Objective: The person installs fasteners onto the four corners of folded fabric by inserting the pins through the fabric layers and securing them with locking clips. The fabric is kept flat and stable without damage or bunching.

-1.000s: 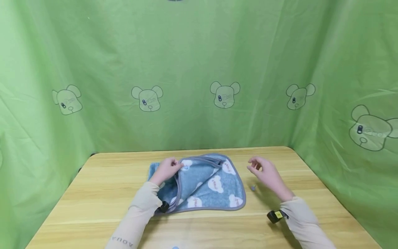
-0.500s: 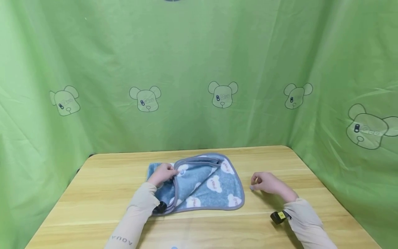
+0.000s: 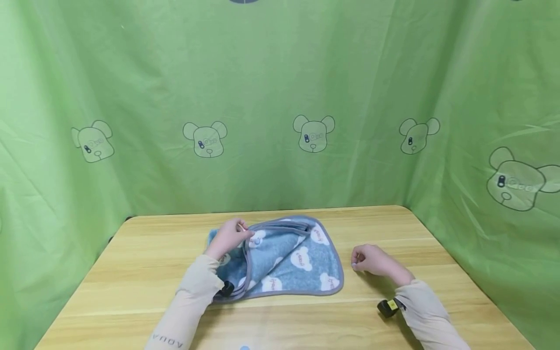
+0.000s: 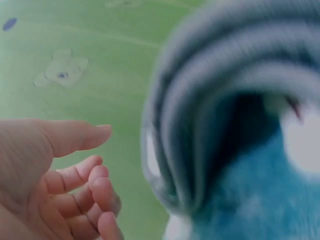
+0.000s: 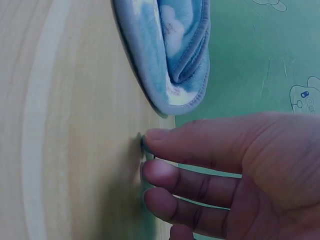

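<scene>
A blue plush blanket (image 3: 286,262) with white bear heads and grey edging lies folded on the table. A small round blue piece (image 3: 256,241) sits on its upper layer. My left hand (image 3: 230,238) is over the blanket's left part. In the left wrist view, thumb and loosely bent fingers (image 4: 75,176) are apart and hold nothing, beside the blanket's stacked edges (image 4: 172,125). To the right of the blanket, my right hand (image 3: 373,260) is low at the table. Its thumb and forefinger pinch a small blue-grey piece (image 5: 145,145), mostly hidden by the thumb.
The wooden table (image 3: 144,282) extends on all sides of the blanket. Another small blue round piece (image 3: 245,348) lies at the bottom edge of the head view. A green curtain (image 3: 262,180) with bear outlines hangs behind and at both sides.
My right hand has come down to the table and taken the small blue-grey piece between thumb and forefinger. My left hand has shifted slightly over the blanket's edge; the blanket lies nearly as before.
</scene>
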Motion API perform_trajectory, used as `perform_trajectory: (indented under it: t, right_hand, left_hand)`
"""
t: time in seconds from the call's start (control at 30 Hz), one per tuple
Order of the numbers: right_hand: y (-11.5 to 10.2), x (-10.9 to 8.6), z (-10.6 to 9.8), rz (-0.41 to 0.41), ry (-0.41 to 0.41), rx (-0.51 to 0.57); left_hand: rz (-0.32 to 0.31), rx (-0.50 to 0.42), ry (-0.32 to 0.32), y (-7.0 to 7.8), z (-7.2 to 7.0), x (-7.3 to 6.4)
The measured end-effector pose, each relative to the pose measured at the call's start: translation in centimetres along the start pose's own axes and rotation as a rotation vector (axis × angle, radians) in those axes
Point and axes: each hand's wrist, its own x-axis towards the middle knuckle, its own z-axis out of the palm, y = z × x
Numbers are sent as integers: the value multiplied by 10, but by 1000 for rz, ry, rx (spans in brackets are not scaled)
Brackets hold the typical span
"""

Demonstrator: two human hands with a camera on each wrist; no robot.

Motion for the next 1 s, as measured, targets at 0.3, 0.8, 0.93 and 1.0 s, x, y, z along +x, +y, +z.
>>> perform_trajectory:
  t: [0.3, 0.8, 0.93, 1.0]
  right_hand:
    - [-4, 0, 0, -15, 0, -18]
    - [-5, 0, 1, -60, 0, -41]
    - [-6, -1, 1, -45, -4, -25]
    - [-7, -2, 0, -38, -7, -21]
  left_hand:
    - [215, -31, 18, 39, 5, -16]
    - [506, 153, -377, 53, 64, -35]
    - [494, 216, -477, 49, 79, -35]
    - [491, 240, -506, 45, 85, -35]
